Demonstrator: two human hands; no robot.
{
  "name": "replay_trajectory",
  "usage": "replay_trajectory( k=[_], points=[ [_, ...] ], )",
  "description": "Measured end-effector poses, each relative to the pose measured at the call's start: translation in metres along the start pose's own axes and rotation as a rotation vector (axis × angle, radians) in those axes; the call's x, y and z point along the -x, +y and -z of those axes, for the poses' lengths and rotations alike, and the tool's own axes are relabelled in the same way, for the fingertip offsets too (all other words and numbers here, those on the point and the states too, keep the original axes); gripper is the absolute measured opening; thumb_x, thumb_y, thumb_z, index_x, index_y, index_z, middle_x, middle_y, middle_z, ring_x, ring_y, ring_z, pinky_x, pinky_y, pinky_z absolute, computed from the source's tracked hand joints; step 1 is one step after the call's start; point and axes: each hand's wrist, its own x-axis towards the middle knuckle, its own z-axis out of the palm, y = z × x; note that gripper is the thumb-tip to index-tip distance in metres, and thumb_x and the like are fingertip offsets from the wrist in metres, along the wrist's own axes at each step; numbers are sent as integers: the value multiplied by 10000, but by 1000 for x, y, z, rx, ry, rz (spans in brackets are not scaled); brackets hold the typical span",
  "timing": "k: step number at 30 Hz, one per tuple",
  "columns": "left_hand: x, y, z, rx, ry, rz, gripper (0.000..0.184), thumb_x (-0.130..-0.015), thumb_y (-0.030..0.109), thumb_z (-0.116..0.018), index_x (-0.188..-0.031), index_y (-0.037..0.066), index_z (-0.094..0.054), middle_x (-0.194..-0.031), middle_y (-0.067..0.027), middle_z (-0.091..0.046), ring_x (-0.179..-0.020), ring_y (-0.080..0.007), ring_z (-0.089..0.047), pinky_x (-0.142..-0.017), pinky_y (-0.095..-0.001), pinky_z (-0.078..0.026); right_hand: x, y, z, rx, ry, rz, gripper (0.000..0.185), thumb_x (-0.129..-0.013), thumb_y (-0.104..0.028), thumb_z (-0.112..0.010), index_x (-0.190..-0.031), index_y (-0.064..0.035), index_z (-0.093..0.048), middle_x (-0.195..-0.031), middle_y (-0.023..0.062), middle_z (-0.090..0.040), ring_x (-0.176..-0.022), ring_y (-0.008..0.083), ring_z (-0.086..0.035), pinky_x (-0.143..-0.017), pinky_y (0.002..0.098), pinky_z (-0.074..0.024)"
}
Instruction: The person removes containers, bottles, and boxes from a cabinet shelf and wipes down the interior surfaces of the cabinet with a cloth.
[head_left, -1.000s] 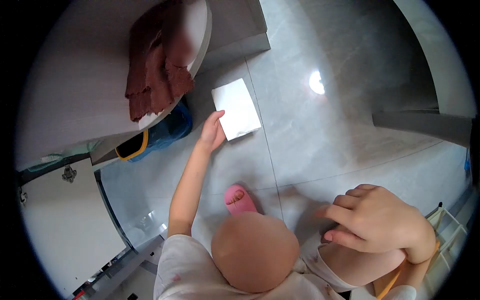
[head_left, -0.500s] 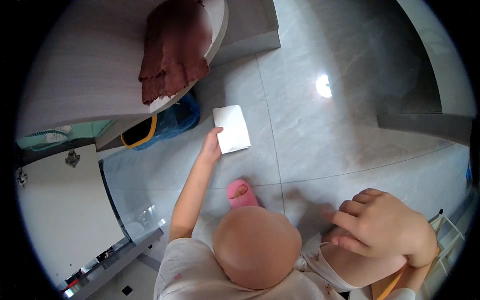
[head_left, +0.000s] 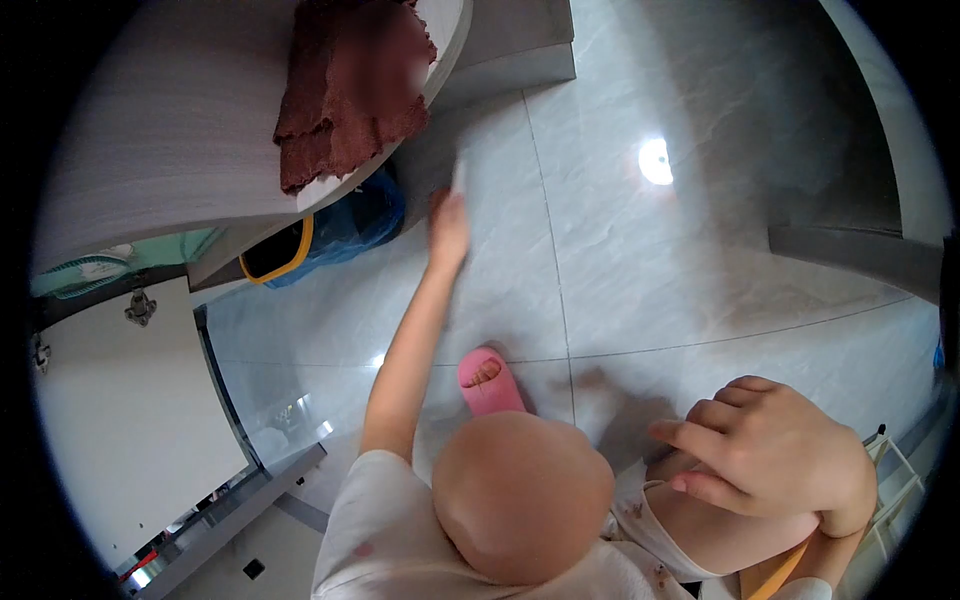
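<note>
Left hand [head_left: 448, 232] and white sheet [head_left: 460, 174] had swung forward, fingers apparently pinching the blurred sheet's near end, while fingers of the right hand [head_left: 775, 452] curled loosely. A slack pinch could drop the sheet onto the floor [head_left: 640, 285]. Turned edge-on, its long visible axis pointed ahead, near the blue-lined bin [head_left: 350, 235].

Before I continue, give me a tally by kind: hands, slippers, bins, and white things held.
Hands: 2, left hand and right hand
Slippers: 1, the pink slipper
Bins: 1, the yellow-rimmed bin
White things held: 1, a blurred white thing
Total: 5
</note>
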Motion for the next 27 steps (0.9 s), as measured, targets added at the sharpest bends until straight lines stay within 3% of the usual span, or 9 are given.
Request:
replay_trajectory(
  k=[2, 4, 5, 7, 12, 22, 27],
  points=[
    [-9, 20, -20, -24, -51, -80, 313, -842, 216, -431, -1042, -10, -514, -958, -178, -539, -946, -304, -486, -814, -336, -381, -3, 1, 1, -8, -18, -12, 266, -808, -267, -471, -937, -36, -495, -739, 133, -544, -680, 307, -560, -693, 352, -434],
    [-12, 31, -32, -54, -106, -245, 270, -824, 214, -482, -940, -12, -572, -897, -173, -557, -862, -283, -526, -770, -330, -394, -3, 4, 1, -20, -34, -33, 266, -807, -267, -472, -933, -35, -497, -734, 132, -543, -676, 307, -560, -691, 351, -434],
    [-12, 34, -32, -51, -111, -246, 270, -824, 214, -482, -940, -12, -572, -897, -173, -557, -862, -283, -526, -770, -330, -394, -2, 5, -1, -17, -32, -29, 269, -805, -269, -474, -933, -34, -498, -728, 130, -542, -673, 305, -560, -691, 351, -434],
    [-14, 40, -24, 145, -189, -19, 240, -803, 204, -506, -877, 1, -611, -868, -155, -555, -855, -298, -517, -779, -341, -396, -2, 5, -2, -19, -29, -23, 272, -803, -271, -477, -933, -33, -499, -723, 127, -541, -671, 303, -559, -691, 351, -435],
    [-24, 24, -24, 51, -229, -232, 142, -706, 84, -597, -825, 9, -618, -809, -127, -571, -705, -247, -553, -622, -294, -442, -1, 8, 0, -54, -25, -24, 284, -796, -277, -483, -952, -40, -503, -750, 135, -553, -696, 305, -567, -702, 356, -437],
    [-24, 28, -29, -129, -148, -361, 89, -744, 98, -570, -761, 12, -585, -797, -112, -574, -735, -279, -550, -640, -338, -440, -4, 13, 3, -35, -16, -31, 289, -788, -271, -495, -970, -46, -511, -774, 139, -562, -703, 307, -572, -703, 351, -438],
    [-19, 30, -35, -400, -76, -450, 82, -773, 117, -517, -757, 50, -562, -773, -113, -539, -766, -285, -524, -681, -382, -426, -1, 10, 4, -29, 14, -5, 294, -792, -268, -491, -974, -39, -513, -751, 141, -555, -670, 308, -565, -683, 353, -436]
  ],
)
